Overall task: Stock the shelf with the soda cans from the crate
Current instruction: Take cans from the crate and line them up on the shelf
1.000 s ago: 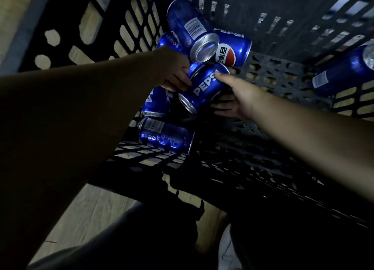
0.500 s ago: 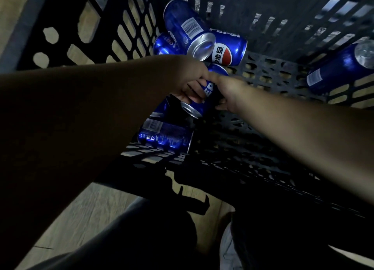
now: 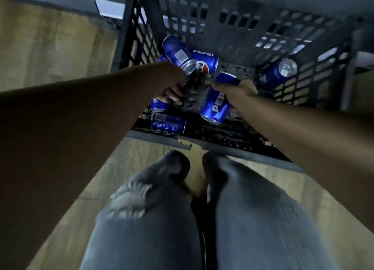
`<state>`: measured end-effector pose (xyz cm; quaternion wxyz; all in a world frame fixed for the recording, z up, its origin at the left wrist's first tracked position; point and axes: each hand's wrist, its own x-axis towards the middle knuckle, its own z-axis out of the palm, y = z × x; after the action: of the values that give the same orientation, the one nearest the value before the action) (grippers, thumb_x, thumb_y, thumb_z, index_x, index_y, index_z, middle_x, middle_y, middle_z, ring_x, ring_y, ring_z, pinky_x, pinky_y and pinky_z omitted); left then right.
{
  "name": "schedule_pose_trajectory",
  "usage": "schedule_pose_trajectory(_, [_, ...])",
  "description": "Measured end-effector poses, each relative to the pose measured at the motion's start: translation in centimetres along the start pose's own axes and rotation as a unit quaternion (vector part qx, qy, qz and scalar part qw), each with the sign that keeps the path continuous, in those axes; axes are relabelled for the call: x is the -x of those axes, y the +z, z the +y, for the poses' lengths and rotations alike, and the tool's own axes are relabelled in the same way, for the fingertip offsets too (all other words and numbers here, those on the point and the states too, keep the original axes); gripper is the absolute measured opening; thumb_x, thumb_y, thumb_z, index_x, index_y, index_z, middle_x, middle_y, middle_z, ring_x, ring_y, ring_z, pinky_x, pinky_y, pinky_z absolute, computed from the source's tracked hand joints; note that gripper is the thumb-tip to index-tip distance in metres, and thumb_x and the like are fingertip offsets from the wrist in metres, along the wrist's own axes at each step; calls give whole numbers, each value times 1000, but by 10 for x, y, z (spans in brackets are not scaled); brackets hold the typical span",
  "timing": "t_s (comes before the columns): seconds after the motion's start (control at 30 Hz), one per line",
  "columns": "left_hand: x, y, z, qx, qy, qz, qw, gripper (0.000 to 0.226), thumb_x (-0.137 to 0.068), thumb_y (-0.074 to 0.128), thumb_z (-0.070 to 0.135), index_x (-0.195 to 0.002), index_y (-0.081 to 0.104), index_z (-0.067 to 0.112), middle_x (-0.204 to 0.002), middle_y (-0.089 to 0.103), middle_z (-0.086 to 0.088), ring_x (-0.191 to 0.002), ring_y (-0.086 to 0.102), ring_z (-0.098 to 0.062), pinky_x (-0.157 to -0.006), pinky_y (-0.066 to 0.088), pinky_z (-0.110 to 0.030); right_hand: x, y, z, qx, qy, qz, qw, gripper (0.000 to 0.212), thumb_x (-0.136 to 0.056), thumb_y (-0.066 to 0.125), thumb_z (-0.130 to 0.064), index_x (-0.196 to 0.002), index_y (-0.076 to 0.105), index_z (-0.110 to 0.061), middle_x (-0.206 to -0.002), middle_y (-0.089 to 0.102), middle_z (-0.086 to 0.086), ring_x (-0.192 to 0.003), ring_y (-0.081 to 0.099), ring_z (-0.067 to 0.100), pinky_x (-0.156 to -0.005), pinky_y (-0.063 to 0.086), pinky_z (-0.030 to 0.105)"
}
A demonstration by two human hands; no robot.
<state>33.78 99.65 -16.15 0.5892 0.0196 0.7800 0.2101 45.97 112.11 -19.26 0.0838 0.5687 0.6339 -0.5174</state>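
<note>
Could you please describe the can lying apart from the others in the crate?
Look into the dark plastic crate, at its far right corner. A blue can lies there, its silver end showing. It alone lies beyond the right hand; the other loose cans cluster left.

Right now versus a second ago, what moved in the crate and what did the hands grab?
The right hand took the Pepsi can both hands were on and pulled it right, off the pile. The left hand now grips a second can lower down. The back cans, the front can and the lone right-side can stayed put.
</note>
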Motion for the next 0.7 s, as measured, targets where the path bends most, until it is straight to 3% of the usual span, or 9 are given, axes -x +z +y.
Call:
schedule_pose_trajectory(0.07, [46,5,17,-25,10,-3,1000,31,-101,33,26,-77,50,14,-103,60,-9,-63,59,-12,-57,37,-21,40,-26,-21,31,-17,6,999,37,-73,78,-40,-79,52,-14,-92,61,5,-81,60,19,-78,54,35])
schedule_pose_trajectory(0.17, [123,6,49,-38,29,-3,999,24,-101,34,25,-91,50,12,-81,56,-5,-81,56,-20,-66,39,-24,102,-65,-60,53,-39,4,998,38,-75,76,-40,-87,55,-10,-93,61,6,-83,60,20,-83,53,38])
schedule_pose_trajectory(0.27, [190,-7,80,-28,54,2,998,22,-101,34,24,-88,48,14,-77,55,-4,-65,55,-14,-60,39,-22,156,-104,-101,57,-48,-2,997,48,-71,79,-37,-105,64,-7,-98,68,9,-87,66,22,-81,56,39])
schedule_pose_trajectory(0.37, [250,-26,103,-14,57,-2,998,27,-101,34,24,-84,51,13,-75,59,-1,-43,59,-6,-45,44,-14,211,-139,-145,51,-71,-29,996,32,-71,79,-32,-94,65,-14,-96,68,7,-86,66,19,-82,56,36])
schedule_pose_trajectory(0.43, [290,-35,113,-2,57,3,998,28,-101,34,21,-81,52,12,-74,60,-4,-38,58,-6,-50,45,-18,243,-159,-174,49,-83,-36,995,35,-71,79,-33,-96,63,-16,-100,68,6,-88,65,18,-82,55,34])
schedule_pose_trajectory(0.53, [354,-40,136,-18,72,52,996,22,-100,36,14,-98,57,9,-66,61,-5,-48,55,-11,-56,38,-24,288,-182,-217,70,-111,-34,991,58,-67,79,-41,-113,58,-13,-106,66,6,-94,65,21,-81,56,37])
schedule_pose_trajectory(0.6, [396,-45,154,-31,119,123,985,25,-95,45,9,-115,58,-1,-80,63,-10,-66,57,-16,-55,35,-24,316,-199,-246,67,-137,-35,988,58,-66,78,-41,-112,57,-12,-103,66,5,-91,66,21,-79,56,36])
schedule_pose_trajectory(0.63, [414,-48,162,-12,135,133,982,27,-89,50,6,-114,57,-1,-91,63,-14,-79,59,-22,-58,36,-25,330,-207,-261,58,-149,-38,986,53,-67,78,-38,-108,57,-12,-101,65,5,-89,66,21,-77,57,35])
schedule_pose_trajectory(0.7, [446,-58,177,53,172,106,978,19,-73,55,5,-92,54,5,-83,57,-13,-81,55,-28,-62,34,-28,354,-222,-288,35,-170,-52,983,40,-69,78,-28,-99,58,-13,-96,66,6,-85,67,20,-76,57,35])
